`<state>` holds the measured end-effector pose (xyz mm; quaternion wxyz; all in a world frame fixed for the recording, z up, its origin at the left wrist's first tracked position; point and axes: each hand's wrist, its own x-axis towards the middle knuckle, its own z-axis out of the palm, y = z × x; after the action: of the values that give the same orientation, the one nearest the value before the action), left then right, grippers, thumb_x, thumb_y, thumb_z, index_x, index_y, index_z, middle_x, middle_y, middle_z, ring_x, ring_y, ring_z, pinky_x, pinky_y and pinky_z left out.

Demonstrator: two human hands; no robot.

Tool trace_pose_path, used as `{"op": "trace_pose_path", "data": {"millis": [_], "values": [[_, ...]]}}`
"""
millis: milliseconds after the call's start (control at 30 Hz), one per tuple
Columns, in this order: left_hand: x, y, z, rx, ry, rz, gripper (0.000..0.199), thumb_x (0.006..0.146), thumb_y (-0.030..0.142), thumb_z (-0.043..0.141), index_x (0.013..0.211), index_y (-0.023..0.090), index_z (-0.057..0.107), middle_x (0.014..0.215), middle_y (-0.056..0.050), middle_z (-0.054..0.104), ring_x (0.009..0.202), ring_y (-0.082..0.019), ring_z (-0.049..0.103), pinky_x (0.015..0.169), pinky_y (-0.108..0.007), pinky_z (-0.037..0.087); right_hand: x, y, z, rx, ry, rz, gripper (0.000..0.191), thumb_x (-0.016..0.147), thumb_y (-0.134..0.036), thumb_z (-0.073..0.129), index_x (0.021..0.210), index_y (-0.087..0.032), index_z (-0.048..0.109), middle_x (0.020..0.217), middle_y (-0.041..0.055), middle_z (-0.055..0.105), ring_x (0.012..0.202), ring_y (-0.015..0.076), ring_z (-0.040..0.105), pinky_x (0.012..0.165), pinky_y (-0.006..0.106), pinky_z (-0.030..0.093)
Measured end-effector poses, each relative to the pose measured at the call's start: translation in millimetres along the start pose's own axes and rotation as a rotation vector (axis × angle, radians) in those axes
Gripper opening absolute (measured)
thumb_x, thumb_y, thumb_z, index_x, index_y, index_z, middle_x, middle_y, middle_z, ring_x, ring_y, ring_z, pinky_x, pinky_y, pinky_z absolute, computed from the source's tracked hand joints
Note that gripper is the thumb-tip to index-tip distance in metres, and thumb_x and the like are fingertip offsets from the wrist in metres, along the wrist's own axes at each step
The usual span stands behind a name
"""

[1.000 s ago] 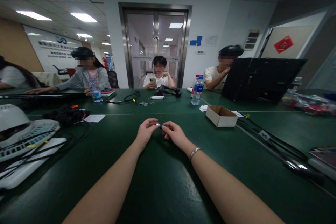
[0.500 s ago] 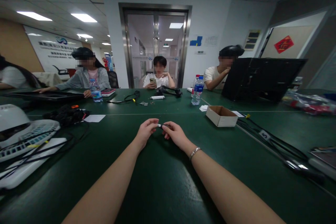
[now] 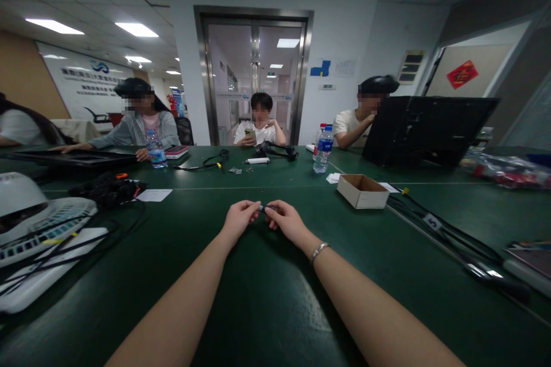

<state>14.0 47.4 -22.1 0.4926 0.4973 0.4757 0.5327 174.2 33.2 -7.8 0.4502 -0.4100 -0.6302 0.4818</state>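
Both hands meet over the middle of the green tabletop (image 3: 267, 298), well in from its near edge. The left hand (image 3: 238, 220) and the right hand (image 3: 287, 221) hold a small part (image 3: 263, 207) between them, a short thing with a pale metal end and a dark end; it is too small to tell what it is. The fingers of each hand are pressed together in a pinch on it, the left on the pale end, the right on the dark end. The part sits just above the tabletop, between the two sets of fingertips. A bracelet (image 3: 319, 250) circles the right wrist.

Toward the right, farther back, stands an open cardboard box (image 3: 363, 191), with black cables (image 3: 447, 235) running past it toward the right edge. A water bottle (image 3: 323, 152) stands behind the box, near a dark monitor (image 3: 426, 129). At the left edge lie a white device (image 3: 41, 212) and a bundle of black cords (image 3: 107, 189), with a sheet of paper (image 3: 154, 195) beside them. A second bottle (image 3: 155, 150) stands at the far left side. Other people sit along the far edge of the tabletop, one of them holding a phone (image 3: 249, 135).
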Motion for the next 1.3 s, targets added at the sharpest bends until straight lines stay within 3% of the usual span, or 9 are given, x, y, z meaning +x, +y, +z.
{"op": "trace_pose_path", "data": {"millis": [300,1033,1133,1300], "values": [[-4.6,7.1,2.9,-0.108,0.004,0.003,0.033,0.053,0.036,0.079,0.075,0.014,0.068,0.064,-0.001,0.062,0.057,-0.009,0.053,0.055,-0.021,0.038,1.6,2.5,0.9,0.015,0.007,0.011,0.017,0.080,-0.026,0.060,0.093,-0.016,0.056,0.062,-0.0041,0.058,0.046,0.0067,0.053,0.045,0.018,0.042],[-14.6,15.3,1.2,-0.171,-0.048,0.008,0.027,0.056,0.019,0.072,0.083,0.016,0.070,0.083,-0.004,0.067,0.077,-0.013,0.059,0.072,-0.024,0.044,2.6,5.6,0.0,0.026,0.007,-0.004,0.019,0.080,-0.029,0.061,0.093,-0.016,0.057,0.062,-0.0037,0.059,0.046,0.0067,0.053,0.045,0.018,0.043],[-12.7,15.6,2.2,-0.210,-0.047,-0.028,0.031,0.058,0.023,0.074,0.088,0.017,0.068,0.087,-0.005,0.067,0.081,-0.013,0.061,0.073,-0.023,0.045,3.4,6.6,0.3,0.043,0.011,-0.002,0.019,0.080,-0.029,0.060,0.093,-0.016,0.056,0.060,-0.0044,0.059,0.044,0.0065,0.052,0.044,0.018,0.042],[-8.6,12.4,4.6,-0.152,-0.025,-0.080,0.032,0.061,0.038,0.076,0.080,0.014,0.066,0.072,-0.004,0.064,0.064,-0.010,0.058,0.056,-0.020,0.041,4.1,8.1,0.7,0.056,0.011,-0.006,0.020,0.079,-0.030,0.061,0.091,-0.016,0.056,0.059,-0.0051,0.058,0.044,0.0065,0.052,0.043,0.018,0.041]]}}
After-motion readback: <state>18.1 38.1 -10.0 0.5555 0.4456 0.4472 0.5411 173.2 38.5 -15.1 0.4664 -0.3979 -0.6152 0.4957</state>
